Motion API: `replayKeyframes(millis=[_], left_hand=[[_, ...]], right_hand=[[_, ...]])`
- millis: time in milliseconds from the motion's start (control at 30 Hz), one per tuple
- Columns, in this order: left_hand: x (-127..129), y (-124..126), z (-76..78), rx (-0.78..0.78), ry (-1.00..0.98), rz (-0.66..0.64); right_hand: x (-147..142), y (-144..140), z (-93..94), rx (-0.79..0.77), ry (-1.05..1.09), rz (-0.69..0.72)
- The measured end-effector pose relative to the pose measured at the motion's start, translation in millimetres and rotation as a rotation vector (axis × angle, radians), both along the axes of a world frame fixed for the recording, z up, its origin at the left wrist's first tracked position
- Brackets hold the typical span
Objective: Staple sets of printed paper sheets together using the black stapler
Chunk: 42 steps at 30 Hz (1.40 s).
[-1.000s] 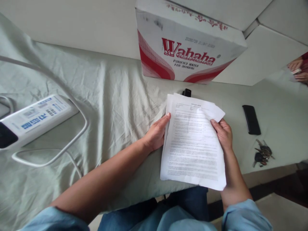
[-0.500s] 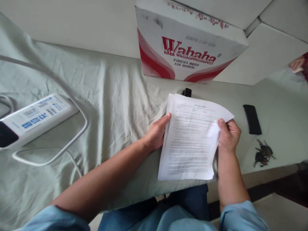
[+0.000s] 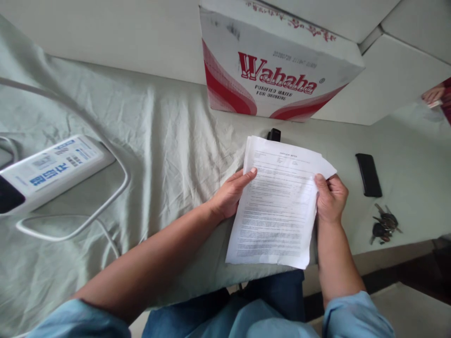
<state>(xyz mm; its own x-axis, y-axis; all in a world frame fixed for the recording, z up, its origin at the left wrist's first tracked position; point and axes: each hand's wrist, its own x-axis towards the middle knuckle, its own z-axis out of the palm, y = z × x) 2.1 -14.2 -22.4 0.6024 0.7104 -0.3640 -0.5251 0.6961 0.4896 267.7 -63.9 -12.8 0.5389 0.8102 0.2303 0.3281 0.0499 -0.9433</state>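
A small stack of printed paper sheets [image 3: 275, 211] is held up between both hands, its text facing me. My left hand [image 3: 232, 192] pinches the left edge, with the thumb lying on the top sheet and the fingers behind. At the upper right edge my right hand [image 3: 331, 195] grips the sheets, thumb in front and fingers curled at the back. The upper right corner of the paper bends outward. Just beyond the top edge lies a small black object [image 3: 274, 134], partly covered by the sheets.
A Wahaba-style water carton [image 3: 282, 80] printed "Wahaha" stands against the wall. On the right lie a black phone [image 3: 368, 174] and a bunch of keys [image 3: 385, 225]. A white power strip [image 3: 59, 169] with a cable is on the cloth [image 3: 169, 155]. Another person's hand [image 3: 433, 94] shows far right.
The sheets have shifted slightly left and tilted a little. My left thumb reaches further onto the top page, and my right hand has moved slightly left with the paper.
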Motion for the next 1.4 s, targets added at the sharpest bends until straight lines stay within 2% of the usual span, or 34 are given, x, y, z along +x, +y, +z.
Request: replayKeyframes(millis=[433, 733, 900, 1000, 1067, 1167, 1233, 1333, 1400], left_hand=[[0, -2, 3.1, 0.055, 0.097, -0.031], [0, -2, 2.1, 0.051, 0.056, -0.040], [-2, -3, 3.1, 0.101, -0.008, -0.104], [-1, -5, 0.8, 0.140, 0.027, -0.180], [0, -6, -1.2, 0.118, 0.051, -0.182], [2, -4, -2.6, 0.024, 0.042, -0.060], [2, 0, -2.6, -0.021, 0.008, 0.050], [4, 5, -3.2, -0.032, -0.078, 0.146], [5, 6, -3.5, -0.028, -0.118, 0.179]], right_hand=[[-3, 0, 2.0, 0.040, -0.009, -0.002], [8, 6, -12.2, 0.126, 0.039, -0.027], [9, 3, -9.2, 0.033, 0.258, 0.068], [2, 1, -3.4, -0.033, 0.305, 0.032], [0, -1, 3.2, -0.061, 0.307, 0.036], [5, -16, 14.4, -0.098, 0.322, 0.109], [12, -39, 18.4, -0.149, 0.344, 0.162], [13, -81, 15.9, -0.125, 0.382, 0.220], [-1, -103, 11.4, -0.115, 0.412, 0.263]])
